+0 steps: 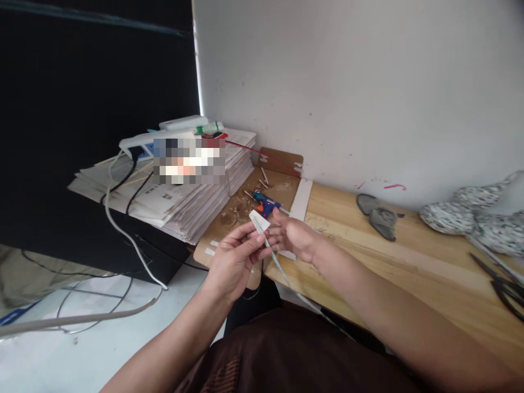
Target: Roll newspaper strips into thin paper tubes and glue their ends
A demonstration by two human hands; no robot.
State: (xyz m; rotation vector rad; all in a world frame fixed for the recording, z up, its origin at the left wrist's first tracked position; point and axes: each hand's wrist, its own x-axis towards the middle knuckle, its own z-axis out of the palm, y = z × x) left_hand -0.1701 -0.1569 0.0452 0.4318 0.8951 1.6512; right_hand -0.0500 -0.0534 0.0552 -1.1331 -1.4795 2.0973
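Observation:
My left hand (235, 262) pinches a small white paper piece (259, 221) between thumb and fingers. A long, thin printed paper strip (278, 265) lies over it and trails down toward my lap. Close by on the right, my right hand (297, 236) is open, palm turned up and thumb apart; its fingertips are near the strip, and whether they touch it is hard to tell. Just beyond both hands, a blue glue gun (268, 206) with an orange trigger lies on a brown board (233, 210) among small scraps.
A tall newspaper stack (213, 202) stands at left, with a white power strip (135, 146) and cords on top. On the wooden table (347, 262) lie grey cut-out shapes (380, 218), woven paper forms (448, 217) and black scissors (501, 289). A white wall (360, 82) rises behind.

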